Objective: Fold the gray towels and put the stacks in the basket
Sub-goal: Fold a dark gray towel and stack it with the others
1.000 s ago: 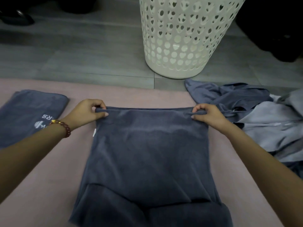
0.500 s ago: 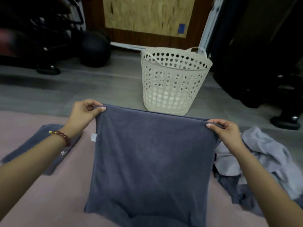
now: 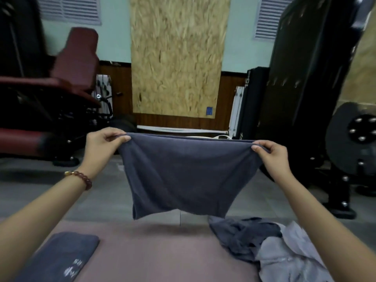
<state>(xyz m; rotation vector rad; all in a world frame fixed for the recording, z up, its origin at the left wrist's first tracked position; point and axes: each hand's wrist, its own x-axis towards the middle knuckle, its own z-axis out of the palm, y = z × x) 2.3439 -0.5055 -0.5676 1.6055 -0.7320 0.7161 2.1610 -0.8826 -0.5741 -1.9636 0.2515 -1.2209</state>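
While the gray towel (image 3: 187, 171) was pinched at both top corners by the left hand (image 3: 101, 143) and right hand (image 3: 272, 157), level, even tension was judged necessary.

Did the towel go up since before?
Yes. The towel went up: before it lay on the pink mat, now it hangs clear of it, pinched by the left hand and right hand.

Both arms stretched forward, raised.
Left hand (image 3: 103, 144) and right hand (image 3: 272, 153) each pinch a top corner of the towel (image 3: 183, 174).
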